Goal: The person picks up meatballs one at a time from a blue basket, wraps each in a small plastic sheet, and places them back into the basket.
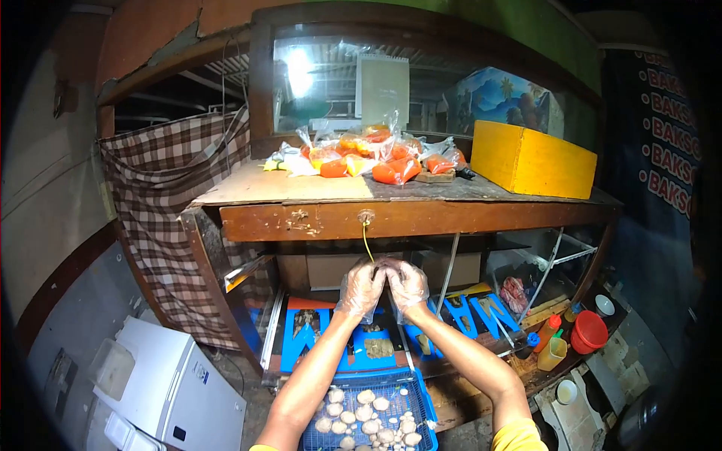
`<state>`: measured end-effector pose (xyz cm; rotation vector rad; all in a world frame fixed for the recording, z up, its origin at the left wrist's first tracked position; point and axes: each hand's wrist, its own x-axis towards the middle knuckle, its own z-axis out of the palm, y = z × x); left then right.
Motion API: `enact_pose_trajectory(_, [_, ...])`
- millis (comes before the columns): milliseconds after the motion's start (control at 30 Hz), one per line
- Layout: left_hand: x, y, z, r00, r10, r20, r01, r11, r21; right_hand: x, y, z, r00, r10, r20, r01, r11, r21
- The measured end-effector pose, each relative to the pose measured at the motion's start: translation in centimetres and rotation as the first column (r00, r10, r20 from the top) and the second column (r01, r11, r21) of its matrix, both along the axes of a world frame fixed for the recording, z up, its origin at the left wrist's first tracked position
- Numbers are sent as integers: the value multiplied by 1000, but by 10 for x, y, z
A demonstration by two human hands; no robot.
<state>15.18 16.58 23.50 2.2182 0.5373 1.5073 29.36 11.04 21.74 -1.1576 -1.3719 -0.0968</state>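
A yellow string [366, 242] hangs from the wooden counter's [391, 218] front edge, and you pinch its lower end with both gloved hands. Your left hand [362, 289] and right hand [406, 284] are pressed together, fingers closed on it. Below them, a blue basket [426, 402] holds pale round pieces [366, 417].

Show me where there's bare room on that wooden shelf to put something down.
The wooden shelf is bare at its left front, between the checked cloth and the pile of filled bags. A narrower bare strip runs along the front edge below the bags. The right end is taken by the yellow box.
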Motion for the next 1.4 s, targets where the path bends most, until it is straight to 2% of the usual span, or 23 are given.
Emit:
enact_pose_trajectory(67, [-11,-6,3,1000,10,-9,-10,1000,-17,-4,-1,-3,999,29,-40,-29,1000,-2])
enact_pose_trajectory(167, [-28,-17,7,995,64,-76,-60,997,46,-16,-13,1,996,73,-53,-72,997,12])
enact_pose_trajectory(300, [-47,-35,12,999,-6,-52,10,997,73,-33,-29,0,979,173,-109,-169,985,45])
enact_pose_trajectory(367, [-57,-43,14,996,-18,-88,25,997,78,-38,-36,-2,983,173,-59,-172,985,10])
enact_pose_trajectory(533, [-77,-66,18,991,-18,-136,24,999,46,-51,-54,-9,977,194,-89,-196,980,-25])
enact_pose_trajectory(600, [-84,-71,18,990,-19,-139,37,991,129,-55,-66,-6,984,180,3,-180,983,-26])
enact_pose_trajectory(633, [-89,-77,17,988,-7,-155,34,984,175,-62,-73,-8,975,219,-30,-219,976,4])
enact_pose_trajectory(767, [-99,-93,12,979,26,-202,11,984,180,-68,-88,-16,982,189,10,-189,982,-22])
enact_pose_trajectory(1133, [-108,-120,-19,970,-45,-238,68,993,91,-74,-121,-49,976,216,30,-214,975,-59])
enact_pose_trajectory(1400, [-118,-137,-41,930,-101,-352,106,994,-6,-77,-143,-75,977,212,18,-209,971,-113])
